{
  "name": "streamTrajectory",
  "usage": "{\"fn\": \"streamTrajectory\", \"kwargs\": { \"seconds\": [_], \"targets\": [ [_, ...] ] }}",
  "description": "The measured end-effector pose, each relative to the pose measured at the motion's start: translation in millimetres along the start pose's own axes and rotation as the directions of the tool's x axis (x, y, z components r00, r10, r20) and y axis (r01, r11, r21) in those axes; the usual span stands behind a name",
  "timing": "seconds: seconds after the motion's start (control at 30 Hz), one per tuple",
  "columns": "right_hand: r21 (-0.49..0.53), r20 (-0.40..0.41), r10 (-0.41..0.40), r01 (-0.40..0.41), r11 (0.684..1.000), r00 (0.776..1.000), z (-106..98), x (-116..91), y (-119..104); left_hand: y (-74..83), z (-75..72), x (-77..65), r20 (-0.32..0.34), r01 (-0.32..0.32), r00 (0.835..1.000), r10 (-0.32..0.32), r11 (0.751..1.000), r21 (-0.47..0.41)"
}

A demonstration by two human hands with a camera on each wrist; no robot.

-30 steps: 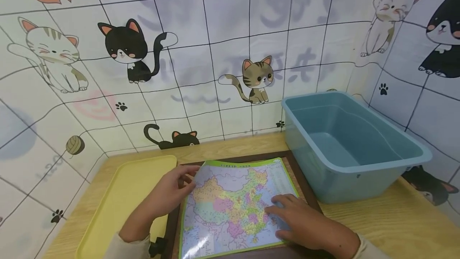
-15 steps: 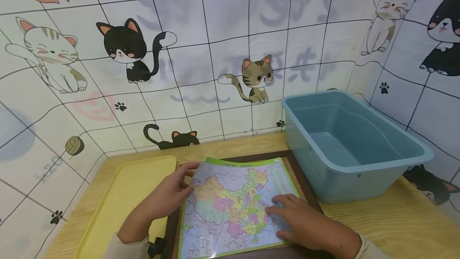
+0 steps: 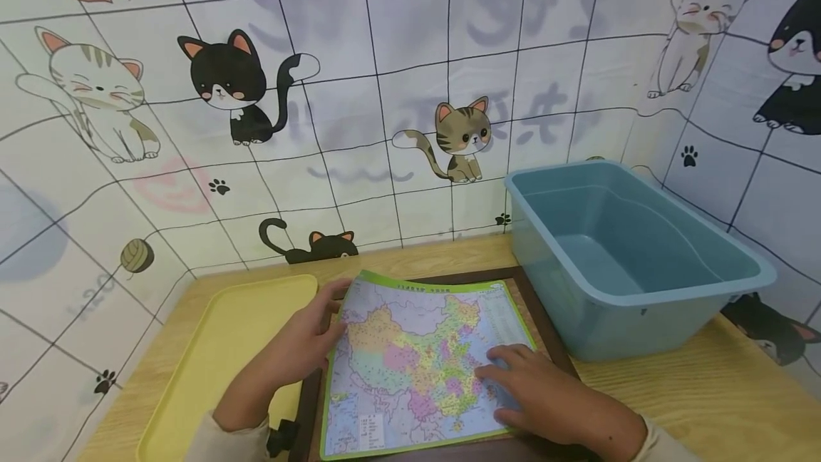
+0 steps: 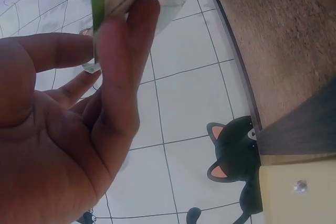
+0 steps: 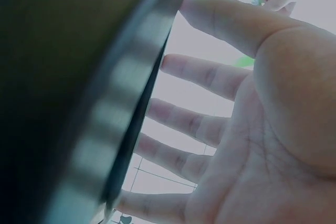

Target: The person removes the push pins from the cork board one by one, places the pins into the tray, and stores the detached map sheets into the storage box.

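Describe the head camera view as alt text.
A left hand pinches the left edge of a colorful map while the right hand rests fingertips on it. Beneath lies a brown-framed board, with a yellow tray left and a blue tub right.

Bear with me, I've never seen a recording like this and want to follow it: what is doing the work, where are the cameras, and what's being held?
No machine is at work here: these are a person's two bare hands. The head picture comes from a camera worn on the head, looking forward and down. The other two come from cameras worn on the wrists, each seeing its own hand close up.

On the wooden table are a yellow tray, a brown-framed corkboard with a map of China over it, and, on the right, a blue tub.

The left hand pinches the edge of the map near its raised upper left corner. The right hand touches the map with its fingers spread.
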State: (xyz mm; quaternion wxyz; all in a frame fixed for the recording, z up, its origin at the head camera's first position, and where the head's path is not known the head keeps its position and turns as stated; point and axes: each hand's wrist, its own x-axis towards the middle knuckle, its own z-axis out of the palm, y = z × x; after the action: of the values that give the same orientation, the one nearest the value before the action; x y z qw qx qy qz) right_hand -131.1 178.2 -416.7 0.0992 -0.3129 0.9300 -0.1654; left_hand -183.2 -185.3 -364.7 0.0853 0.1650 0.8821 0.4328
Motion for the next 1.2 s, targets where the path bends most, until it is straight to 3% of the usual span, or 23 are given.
{"fn": "streamTrajectory", "kwargs": {
  "seconds": [0.57, 0.8, 1.2],
  "targets": [
    [-0.006, -0.013, -0.004, 0.004, 1.0, 1.0, -0.8, -1.0, 0.3, 3.6, 2.6, 1.4, -0.072, 0.056, 0.996, -0.059, 0.998, -0.035],
    [0.003, -0.003, -0.01, 0.01, 1.0, 1.0, 0.4, -1.6, 1.9, 5.1, 4.1, 1.3, -0.133, 0.069, 0.989, -0.07, 0.998, -0.01],
    [-0.101, -0.042, -0.032, 0.028, 0.995, 0.999, -3.8, -2.7, -3.8, 4.3, 3.3, 2.1, -0.155, 0.09, 0.983, -0.098, 0.994, -0.058]
  ]
}}
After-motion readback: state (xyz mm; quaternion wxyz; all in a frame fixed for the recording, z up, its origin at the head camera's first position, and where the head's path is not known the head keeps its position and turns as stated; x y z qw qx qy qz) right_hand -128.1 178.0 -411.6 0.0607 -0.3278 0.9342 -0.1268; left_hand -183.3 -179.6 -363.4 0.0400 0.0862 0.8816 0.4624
